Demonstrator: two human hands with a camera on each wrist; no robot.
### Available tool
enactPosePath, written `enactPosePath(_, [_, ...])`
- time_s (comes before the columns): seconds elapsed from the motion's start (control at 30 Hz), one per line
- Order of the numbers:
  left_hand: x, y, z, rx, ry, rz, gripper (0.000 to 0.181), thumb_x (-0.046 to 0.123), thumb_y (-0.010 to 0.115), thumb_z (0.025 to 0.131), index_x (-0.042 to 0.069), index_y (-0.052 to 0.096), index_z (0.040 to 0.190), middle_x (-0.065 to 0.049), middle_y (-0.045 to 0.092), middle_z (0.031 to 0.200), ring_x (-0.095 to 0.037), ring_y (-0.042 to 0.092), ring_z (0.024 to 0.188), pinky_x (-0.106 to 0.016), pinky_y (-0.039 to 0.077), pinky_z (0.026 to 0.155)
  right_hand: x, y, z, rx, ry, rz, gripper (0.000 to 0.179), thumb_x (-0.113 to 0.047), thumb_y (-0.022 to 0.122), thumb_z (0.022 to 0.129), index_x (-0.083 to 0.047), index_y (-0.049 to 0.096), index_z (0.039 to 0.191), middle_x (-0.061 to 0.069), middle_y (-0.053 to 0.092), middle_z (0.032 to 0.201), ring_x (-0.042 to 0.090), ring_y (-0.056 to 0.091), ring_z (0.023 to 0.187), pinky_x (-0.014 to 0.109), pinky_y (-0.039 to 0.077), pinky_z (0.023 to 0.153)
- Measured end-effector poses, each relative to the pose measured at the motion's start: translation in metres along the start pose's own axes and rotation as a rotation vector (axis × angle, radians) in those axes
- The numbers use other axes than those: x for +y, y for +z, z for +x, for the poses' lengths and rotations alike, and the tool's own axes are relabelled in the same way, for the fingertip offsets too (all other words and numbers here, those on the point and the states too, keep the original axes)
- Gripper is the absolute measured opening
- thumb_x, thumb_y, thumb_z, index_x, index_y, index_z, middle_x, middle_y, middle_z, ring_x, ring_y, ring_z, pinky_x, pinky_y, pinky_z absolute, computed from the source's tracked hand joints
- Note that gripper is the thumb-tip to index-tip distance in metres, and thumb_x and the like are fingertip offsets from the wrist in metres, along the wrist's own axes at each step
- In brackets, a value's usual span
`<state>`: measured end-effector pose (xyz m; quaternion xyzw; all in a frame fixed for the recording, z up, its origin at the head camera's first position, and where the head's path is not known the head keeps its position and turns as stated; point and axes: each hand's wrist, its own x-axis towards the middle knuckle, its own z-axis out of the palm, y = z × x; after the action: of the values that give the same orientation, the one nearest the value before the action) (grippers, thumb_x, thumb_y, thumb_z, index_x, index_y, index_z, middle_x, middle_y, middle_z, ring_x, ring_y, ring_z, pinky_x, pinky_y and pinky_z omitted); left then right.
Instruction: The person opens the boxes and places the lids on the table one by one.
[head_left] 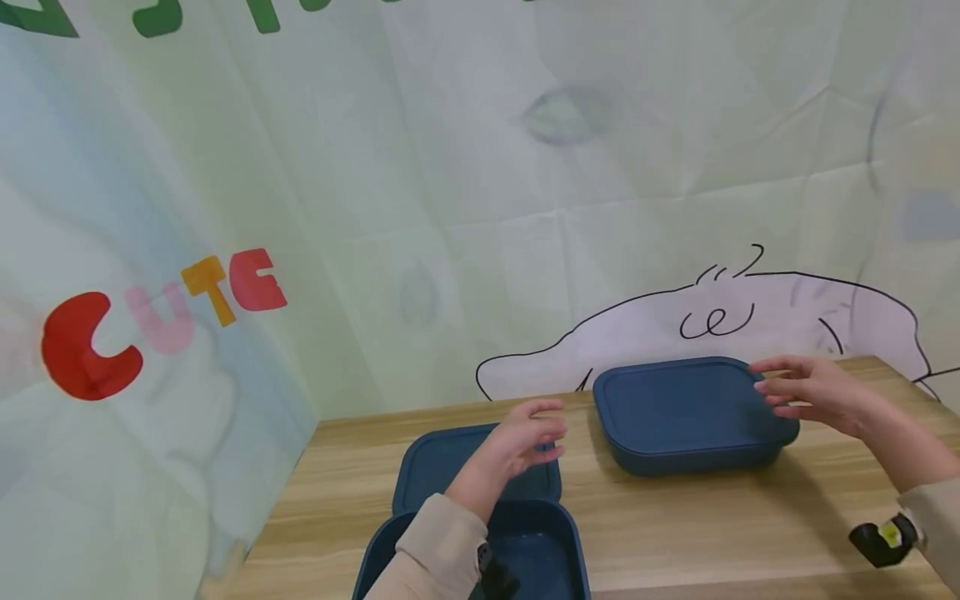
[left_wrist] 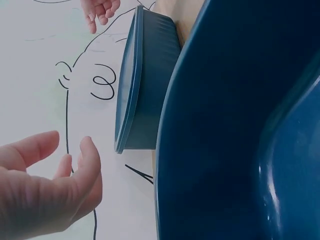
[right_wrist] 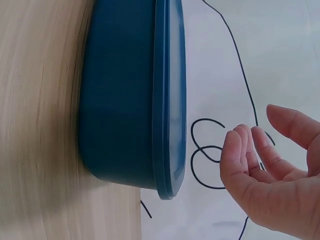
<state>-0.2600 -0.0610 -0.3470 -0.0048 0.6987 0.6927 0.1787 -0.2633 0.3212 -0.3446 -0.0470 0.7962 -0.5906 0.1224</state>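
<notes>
A dark blue lidded box stands at the back right of the wooden table, its lid on. Beside its right end my right hand is held in the air, fingers loosely bent and empty; the right wrist view shows a gap between the fingers and the lidded box. My left hand hovers over a loose blue lid, holding nothing, its fingers relaxed. Under the left forearm is an open blue box, partly hidden by the sleeve. In the left wrist view, its wall fills the right side.
The wooden table runs back to a printed cloth backdrop with coloured letters and a line drawing. A dark wrist device sits at the right sleeve. The loose lid lies just behind the open box.
</notes>
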Motion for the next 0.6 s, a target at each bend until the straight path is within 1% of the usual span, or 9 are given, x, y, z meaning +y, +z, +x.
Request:
enactPosePath(0.07, [0.000, 0.003, 0.003, 0.005, -0.002, -0.014, 0.038, -0.002, 0.059, 0.088, 0.000, 0.052, 0.125, -0.011, 0.054, 0.103, -0.021, 0.053, 0.089, -0.038, 0.052, 0.080, 0.000, -0.002, 0.001, 0.001, 0.006, 0.006, 0.018, -0.014, 0.057, 0.093, -0.032, 0.058, 0.096, -0.001, 0.058, 0.097, 0.015, 0.058, 0.082, 0.027, 0.052, 0.073])
enactPosePath(0.23, [0.000, 0.012, 0.009, 0.018, 0.004, -0.038, 0.038, -0.004, 0.058, 0.088, -0.001, 0.052, 0.126, -0.012, 0.054, 0.103, -0.021, 0.053, 0.088, -0.039, 0.052, 0.081, 0.001, -0.005, 0.004, 0.007, 0.038, 0.012, 0.016, -0.014, 0.056, 0.094, -0.030, 0.058, 0.095, -0.002, 0.060, 0.093, 0.014, 0.059, 0.078, 0.026, 0.052, 0.072])
enactPosePath(0.37, [0.000, 0.017, 0.015, 0.044, 0.008, -0.038, 0.037, -0.005, 0.058, 0.087, -0.001, 0.053, 0.124, -0.010, 0.053, 0.099, -0.019, 0.051, 0.085, -0.037, 0.052, 0.078, 0.001, -0.008, 0.007, 0.021, 0.056, 0.020, 0.016, -0.014, 0.055, 0.094, -0.029, 0.058, 0.094, -0.002, 0.060, 0.091, 0.012, 0.059, 0.075, 0.025, 0.052, 0.070])
enactPosePath(0.43, [0.000, 0.019, 0.018, 0.057, 0.005, -0.038, 0.037, -0.005, 0.057, 0.087, -0.001, 0.053, 0.123, -0.009, 0.052, 0.097, -0.019, 0.051, 0.084, -0.036, 0.052, 0.077, 0.001, -0.010, 0.008, 0.026, 0.054, 0.021, 0.014, -0.014, 0.055, 0.095, -0.028, 0.058, 0.095, -0.002, 0.059, 0.090, 0.012, 0.059, 0.074, 0.025, 0.052, 0.069])
enactPosePath(0.5, [0.000, 0.021, 0.021, 0.066, 0.002, -0.046, 0.037, -0.006, 0.058, 0.087, -0.001, 0.053, 0.123, -0.008, 0.053, 0.095, -0.017, 0.050, 0.082, -0.037, 0.052, 0.079, 0.001, -0.011, 0.010, 0.036, 0.056, 0.022, 0.014, -0.015, 0.056, 0.094, -0.029, 0.057, 0.094, -0.003, 0.059, 0.090, 0.012, 0.058, 0.074, 0.025, 0.052, 0.069])
enactPosePath(0.6, [-0.001, 0.024, 0.025, 0.070, -0.007, -0.066, 0.039, -0.007, 0.058, 0.086, -0.002, 0.052, 0.125, -0.011, 0.054, 0.099, -0.020, 0.052, 0.087, -0.039, 0.051, 0.083, 0.002, -0.015, 0.012, 0.051, 0.060, 0.018, 0.014, -0.016, 0.057, 0.094, -0.030, 0.057, 0.094, -0.004, 0.059, 0.089, 0.011, 0.059, 0.076, 0.025, 0.052, 0.071])
